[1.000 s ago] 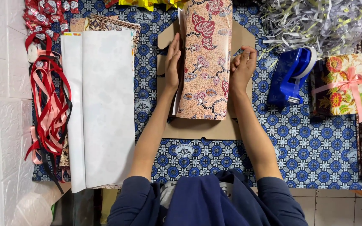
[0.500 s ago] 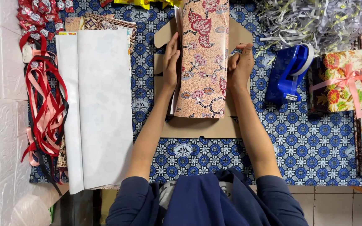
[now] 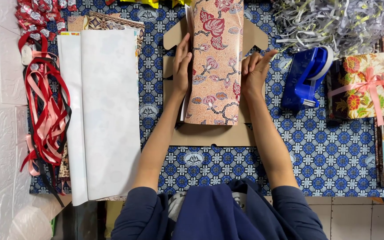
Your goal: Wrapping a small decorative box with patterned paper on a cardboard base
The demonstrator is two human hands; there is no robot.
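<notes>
1. The left hand point(image 3: 182, 66) lies flat with its fingers stretched out along the left edge of the floral wrapping paper point(image 3: 214, 62). It presses on the paper and grips nothing.
2. The right hand point(image 3: 254, 71) sits at the paper's right edge with its fingers curled. They seem to pinch the edge, but the fingertips are tucked out of sight, so a true grip cannot be confirmed.
3. The wrapping paper lies folded lengthwise on a brown cardboard cutout point(image 3: 210, 133), in the middle of the blue patterned tablecloth point(image 3: 325, 151). Its top end runs off the upper frame edge.
4. The paper hides most of the cardboard, so its full outline is unclear.
5. A blue tape dispenser point(image 3: 305, 78) stands just right of the right hand.
6. A wrapped gift with a pink bow point(image 3: 363, 84) lies further right.
7. Shredded paper strips point(image 3: 334, 22) are cut off at the top.
8. White paper sheets point(image 3: 105, 111) and tangled ribbons point(image 3: 45, 111) lie at the left.
</notes>
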